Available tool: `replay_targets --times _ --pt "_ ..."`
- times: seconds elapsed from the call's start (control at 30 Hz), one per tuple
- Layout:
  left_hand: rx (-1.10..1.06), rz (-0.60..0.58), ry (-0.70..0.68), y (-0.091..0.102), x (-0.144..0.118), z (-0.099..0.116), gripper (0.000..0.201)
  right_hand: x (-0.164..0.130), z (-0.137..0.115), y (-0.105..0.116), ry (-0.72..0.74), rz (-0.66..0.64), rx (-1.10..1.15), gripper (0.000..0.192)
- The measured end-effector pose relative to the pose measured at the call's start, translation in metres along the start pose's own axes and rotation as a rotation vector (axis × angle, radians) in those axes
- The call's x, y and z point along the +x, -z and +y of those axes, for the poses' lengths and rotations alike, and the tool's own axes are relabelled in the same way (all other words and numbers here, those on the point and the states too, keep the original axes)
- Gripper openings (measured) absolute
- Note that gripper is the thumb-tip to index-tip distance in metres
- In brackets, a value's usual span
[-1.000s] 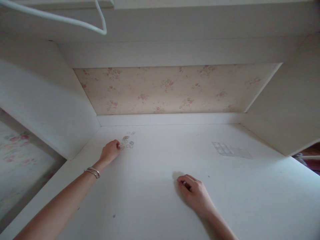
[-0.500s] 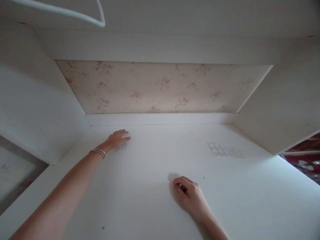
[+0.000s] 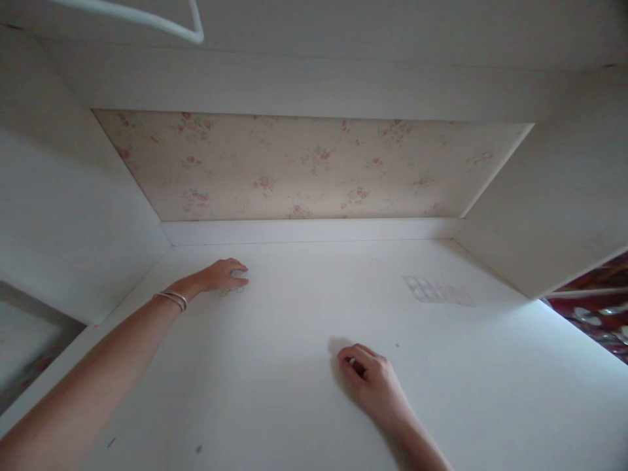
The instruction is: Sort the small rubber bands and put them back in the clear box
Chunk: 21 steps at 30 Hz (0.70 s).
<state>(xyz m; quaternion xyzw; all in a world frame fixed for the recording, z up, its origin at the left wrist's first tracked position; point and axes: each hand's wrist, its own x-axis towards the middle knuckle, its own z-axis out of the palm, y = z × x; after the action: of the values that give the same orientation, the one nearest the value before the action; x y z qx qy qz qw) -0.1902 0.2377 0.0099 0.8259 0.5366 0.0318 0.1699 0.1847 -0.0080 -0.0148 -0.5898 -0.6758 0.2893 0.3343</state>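
My left hand (image 3: 220,275) reaches to the back left of the white shelf surface (image 3: 294,314). Its fingers curl down over a cluster of small clear rings (image 3: 234,290), and only a few of them show beside the fingertips. Two thin bangles (image 3: 171,299) sit on that wrist. My right hand (image 3: 370,383) rests on the middle of the surface with its fingers curled in. I cannot make out anything inside it.
A clear blister-like sheet (image 3: 434,291) lies flat at the back right. Floral wallpaper (image 3: 314,163) covers the back wall, and white side panels close in left and right. A white hanger (image 3: 147,23) hangs at the top left. Cluttered items (image 3: 593,314) show at the right edge.
My left hand moved forward over the rings, lay flat on them, and now curls its fingers around them. The right hand has stayed put. The view shifted slightly.
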Motion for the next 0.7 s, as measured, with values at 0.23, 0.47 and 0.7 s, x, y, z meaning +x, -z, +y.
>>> replay_targets --times 0.23,0.47,0.7 --pt "0.008 0.090 0.122 0.000 -0.028 -0.019 0.036 -0.002 0.003 -0.001 0.004 0.018 -0.010 0.022" --pt "-0.044 0.205 0.216 0.005 -0.044 -0.019 0.036 -0.001 0.002 -0.002 -0.006 0.037 -0.003 0.025" --pt "-0.096 0.245 0.293 0.009 -0.062 -0.014 0.040 -0.002 0.001 -0.002 -0.003 0.041 -0.021 0.025"
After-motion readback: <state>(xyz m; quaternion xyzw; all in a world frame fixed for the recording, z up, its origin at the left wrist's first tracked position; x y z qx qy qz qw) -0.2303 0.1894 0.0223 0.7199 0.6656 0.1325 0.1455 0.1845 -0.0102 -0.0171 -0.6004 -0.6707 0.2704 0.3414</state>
